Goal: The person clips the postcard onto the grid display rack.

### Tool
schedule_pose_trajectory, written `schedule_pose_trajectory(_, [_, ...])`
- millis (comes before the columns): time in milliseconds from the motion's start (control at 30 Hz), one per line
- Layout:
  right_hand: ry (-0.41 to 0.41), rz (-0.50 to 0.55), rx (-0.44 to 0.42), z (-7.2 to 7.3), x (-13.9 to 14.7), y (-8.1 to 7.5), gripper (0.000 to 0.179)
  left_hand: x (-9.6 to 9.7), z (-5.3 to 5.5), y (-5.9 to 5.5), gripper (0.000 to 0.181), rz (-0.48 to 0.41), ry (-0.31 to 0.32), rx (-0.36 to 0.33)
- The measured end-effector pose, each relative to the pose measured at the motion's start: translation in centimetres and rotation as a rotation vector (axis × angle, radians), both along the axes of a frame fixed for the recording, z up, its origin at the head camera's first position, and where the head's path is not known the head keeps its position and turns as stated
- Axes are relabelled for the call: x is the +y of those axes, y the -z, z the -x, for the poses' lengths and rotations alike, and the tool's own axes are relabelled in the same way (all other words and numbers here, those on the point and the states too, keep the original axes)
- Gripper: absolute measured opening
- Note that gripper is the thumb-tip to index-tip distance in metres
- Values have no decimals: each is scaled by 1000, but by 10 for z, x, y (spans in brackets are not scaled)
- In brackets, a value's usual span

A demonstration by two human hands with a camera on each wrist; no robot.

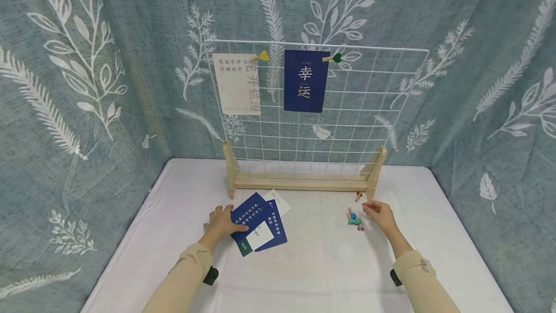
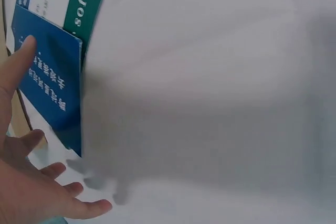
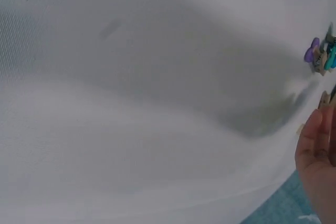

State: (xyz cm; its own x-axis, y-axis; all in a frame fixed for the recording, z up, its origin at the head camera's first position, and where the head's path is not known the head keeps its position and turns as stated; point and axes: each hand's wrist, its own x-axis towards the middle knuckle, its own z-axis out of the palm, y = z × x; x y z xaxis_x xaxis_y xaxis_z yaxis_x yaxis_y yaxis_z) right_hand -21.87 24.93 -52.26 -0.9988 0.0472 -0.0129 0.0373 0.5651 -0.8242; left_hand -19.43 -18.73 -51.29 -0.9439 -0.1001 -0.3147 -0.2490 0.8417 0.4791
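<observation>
My left hand (image 1: 222, 221) pinches a blue card (image 1: 250, 210) with white lettering, the thumb lying on its face. In the left wrist view the same blue card (image 2: 50, 72) slants up from the table, and the other fingers spread beyond its edge. Under and beside it lie another blue card (image 1: 278, 235), a white-and-green card (image 1: 260, 236) and a white card (image 1: 280, 203). My right hand (image 1: 382, 217) holds a small wooden clip (image 3: 324, 99) at its fingertips, mostly hidden by them. Left of that hand lies a little pile of coloured clips (image 1: 354, 220).
A white wire grid (image 1: 347, 124) stands on a wooden base (image 1: 299, 183). A cream card (image 1: 236, 86) hangs there under a yellow heart clip (image 1: 263, 56), and a navy card (image 1: 305, 95) under a green one (image 1: 336, 58). A red-tipped clip (image 1: 358, 196) lies near the right foot.
</observation>
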Motion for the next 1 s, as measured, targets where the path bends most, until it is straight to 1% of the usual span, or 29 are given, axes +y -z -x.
schedule_pose_trajectory(67, [-4,-28,3,-1,2,4,22,-2,-3,3,93,10,17,-24])
schedule_pose_trajectory(100, [-5,-33,2,-2,4,6,21,-2,-4,4,94,11,22,-26])
schedule_pose_trajectory(200, [-14,-51,10,-3,6,8,21,-3,-5,7,94,22,33,-10])
schedule_pose_trajectory(367, [-23,-39,17,-3,8,9,23,-1,-3,8,92,48,5,22])
schedule_pose_trajectory(433, [-27,-22,41,0,13,18,24,0,-3,9,93,59,1,24])
schedule_pose_trajectory(500, [-63,2,87,6,22,36,24,1,-3,10,92,55,-1,36])
schedule_pose_trajectory(567, [-73,7,149,22,38,75,24,2,-5,11,92,52,0,46])
schedule_pose_trajectory(633, [-94,13,172,39,58,119,28,2,-6,12,92,53,0,55])
schedule_pose_trajectory(667, [-94,4,182,46,65,136,27,2,-6,13,92,56,-1,58])
schedule_pose_trajectory(700, [-83,-2,185,48,67,145,26,2,-7,13,92,59,-3,61])
schedule_pose_trajectory(733, [-64,-17,162,50,68,149,29,2,-7,14,92,61,-5,65])
schedule_pose_trajectory(767, [-62,-31,124,45,64,140,30,3,-8,15,92,65,-5,72])
schedule_pose_trajectory(800, [-56,-39,90,38,58,127,29,3,-8,16,92,69,-5,78])
schedule_pose_trajectory(833, [-59,-49,76,27,48,105,26,3,-9,17,92,74,-4,85])
schedule_pose_trajectory(900, [-32,-70,7,8,28,63,24,2,-9,18,92,81,-3,109])
schedule_pose_trajectory(933, [-33,-85,-28,2,20,47,24,2,-10,18,93,84,-2,121])
schedule_pose_trajectory(967, [-32,-93,-35,-4,14,33,22,2,-10,18,93,86,-2,131])
schedule_pose_trajectory(1000, [-22,-98,-49,-8,9,24,22,1,-10,19,93,91,-2,139])
